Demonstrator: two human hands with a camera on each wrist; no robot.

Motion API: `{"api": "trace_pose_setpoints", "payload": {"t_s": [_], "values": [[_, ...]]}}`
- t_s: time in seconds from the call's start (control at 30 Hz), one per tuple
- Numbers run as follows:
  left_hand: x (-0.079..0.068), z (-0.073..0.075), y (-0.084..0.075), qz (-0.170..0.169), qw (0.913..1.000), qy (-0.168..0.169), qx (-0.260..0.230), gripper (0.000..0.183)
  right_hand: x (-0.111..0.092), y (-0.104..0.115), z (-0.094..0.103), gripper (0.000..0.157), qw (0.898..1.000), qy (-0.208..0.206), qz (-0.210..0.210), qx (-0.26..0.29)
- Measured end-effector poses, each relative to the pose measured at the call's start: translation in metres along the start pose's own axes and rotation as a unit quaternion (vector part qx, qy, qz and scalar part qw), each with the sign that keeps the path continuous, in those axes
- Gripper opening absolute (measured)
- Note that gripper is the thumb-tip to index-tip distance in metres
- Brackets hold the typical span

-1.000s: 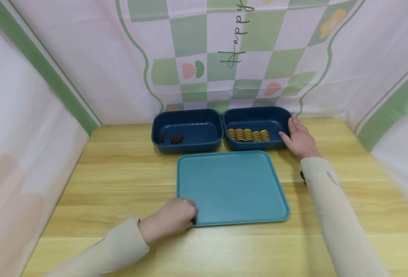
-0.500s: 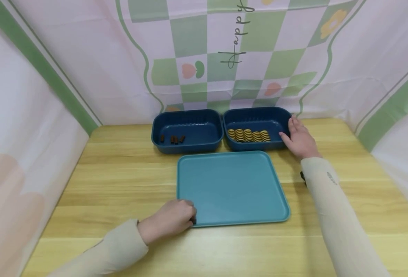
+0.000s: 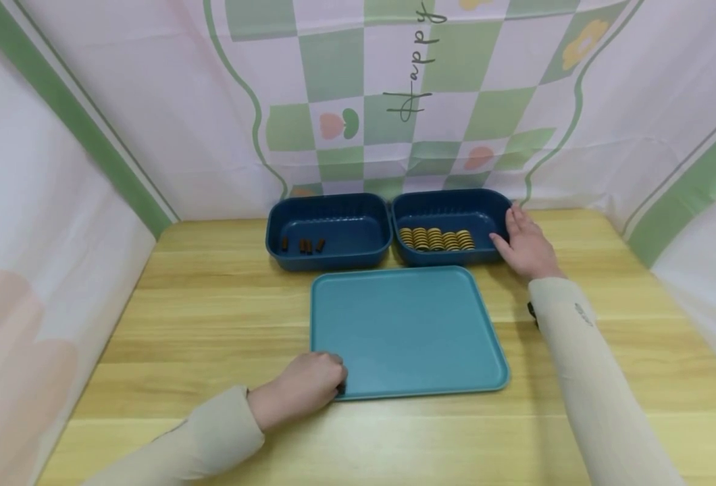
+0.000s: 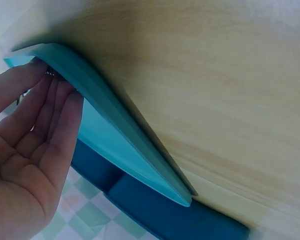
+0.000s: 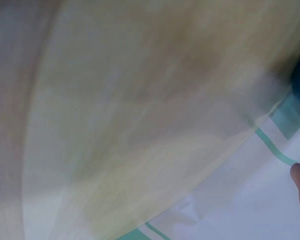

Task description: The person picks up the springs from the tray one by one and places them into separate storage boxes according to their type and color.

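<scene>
My left hand [image 3: 309, 385] is at the near left corner of a teal tray [image 3: 406, 324]. Its thumb and fingertips come together at the rim around a small dark piece [image 4: 51, 71], mostly hidden by the fingers; I cannot tell its kind. My right hand [image 3: 529, 246] rests on the right end of the right navy bin [image 3: 449, 256], fingers extended along its edge. In that bin, yellow-and-black discs [image 3: 436, 239] lie in several short rows. The left navy bin [image 3: 334, 261] contains several short dark brown pieces [image 3: 306, 246].
Both bins stand side by side behind the tray, at the back of the wooden table [image 3: 212, 324]. A patterned cloth [image 3: 394, 81] rises right behind them, and cloth also walls off the left and right sides. A small black object [image 3: 532, 310] shows under the right sleeve.
One brown piece in the left bin has shifted slightly right, away from the others. The left hand stays at the tray corner with only tiny movement; the right hand has kept still.
</scene>
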State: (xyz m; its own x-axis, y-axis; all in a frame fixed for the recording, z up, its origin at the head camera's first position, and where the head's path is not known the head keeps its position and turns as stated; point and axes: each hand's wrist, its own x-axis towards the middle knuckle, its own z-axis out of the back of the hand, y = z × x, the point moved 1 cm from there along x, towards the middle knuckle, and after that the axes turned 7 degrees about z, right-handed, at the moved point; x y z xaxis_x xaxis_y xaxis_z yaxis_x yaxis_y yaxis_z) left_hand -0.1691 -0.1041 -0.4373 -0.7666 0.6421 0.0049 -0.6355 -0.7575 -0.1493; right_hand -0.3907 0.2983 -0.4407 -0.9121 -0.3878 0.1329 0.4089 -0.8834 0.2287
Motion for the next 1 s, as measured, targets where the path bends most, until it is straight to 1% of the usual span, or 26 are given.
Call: {"api": "trace_pose_setpoints", "payload": {"t_s": [0.1,0.2,0.23,0.27,0.3,0.33,0.37,0.4,0.43,0.5,0.6,0.63,0.67,0.7,0.77,0.83,0.87,0.9,1.0], "values": [[0.003,0.002,0.0,-0.002,1.0,0.001,-0.007,0.014,0.0,-0.001,0.001,0.078,1.0,0.001,0.001,0.001],[0.008,0.008,-0.001,-0.005,0.9999,0.001,-0.015,0.015,0.0,-0.002,0.002,0.079,1.0,0.001,0.002,0.003],[0.01,0.01,0.0,-0.005,0.9996,0.003,-0.027,0.014,-0.001,-0.003,0.002,0.079,1.0,0.0,0.002,0.003],[0.013,0.013,0.001,-0.005,0.9986,0.008,-0.052,0.012,-0.001,-0.003,0.003,0.079,1.0,0.0,0.002,0.003],[0.016,0.017,0.003,-0.002,0.9951,0.02,-0.097,0.009,-0.001,-0.003,0.003,0.079,1.0,-0.001,0.002,0.004],[0.019,0.022,0.005,0.0,0.988,0.03,-0.152,0.006,-0.001,-0.003,0.004,0.079,1.0,-0.002,0.002,0.003],[0.022,0.027,0.009,0.007,0.976,0.039,-0.214,0.002,-0.001,-0.003,0.005,0.079,1.0,-0.003,0.001,0.003],[0.025,0.033,0.013,0.02,0.9579,0.049,-0.282,0.002,-0.001,-0.003,0.005,0.079,1.0,-0.003,0.001,0.004],[0.029,0.039,0.018,0.038,0.934,0.056,-0.351,0.007,-0.002,-0.003,0.006,0.079,1.0,-0.004,0.002,0.003],[0.036,0.052,0.029,0.078,0.881,0.048,-0.464,0.012,-0.002,-0.003,0.006,0.079,1.0,-0.006,0.002,0.003],[0.046,0.07,0.044,0.141,0.8152,0.004,-0.562,0.017,-0.003,-0.004,0.005,0.079,1.0,-0.006,0.004,0.002],[0.049,0.075,0.048,0.157,0.7901,-0.011,-0.593,0.016,-0.003,-0.004,0.004,0.079,1.0,-0.005,0.005,0.002],[0.052,0.078,0.053,0.17,0.762,-0.025,-0.624,0.013,-0.003,-0.005,0.003,0.079,1.0,-0.005,0.005,0.002],[0.056,0.081,0.057,0.18,0.731,-0.036,-0.657,0.011,-0.004,-0.005,0.003,0.079,1.0,-0.005,0.007,0.001],[0.062,0.085,0.065,0.185,0.6732,-0.055,-0.714,0.011,-0.004,-0.005,0.001,0.079,1.0,-0.006,0.007,0.003],[0.068,0.087,0.071,0.186,0.6205,-0.067,-0.759,0.018,-0.004,-0.005,0.0,0.08,1.0,-0.008,0.005,0.004],[0.071,0.088,0.074,0.185,0.5975,-0.07,-0.777,0.02,-0.004,-0.005,0.0,0.08,1.0,-0.009,0.005,0.004],[0.073,0.089,0.076,0.184,0.5788,-0.073,-0.791,0.022,-0.004,-0.005,-0.001,0.08,1.0,-0.009,0.005,0.004],[0.077,0.094,0.08,0.186,0.5363,-0.083,-0.819,0.021,-0.002,-0.004,-0.002,0.08,1.0,-0.01,0.007,0.002]]}}
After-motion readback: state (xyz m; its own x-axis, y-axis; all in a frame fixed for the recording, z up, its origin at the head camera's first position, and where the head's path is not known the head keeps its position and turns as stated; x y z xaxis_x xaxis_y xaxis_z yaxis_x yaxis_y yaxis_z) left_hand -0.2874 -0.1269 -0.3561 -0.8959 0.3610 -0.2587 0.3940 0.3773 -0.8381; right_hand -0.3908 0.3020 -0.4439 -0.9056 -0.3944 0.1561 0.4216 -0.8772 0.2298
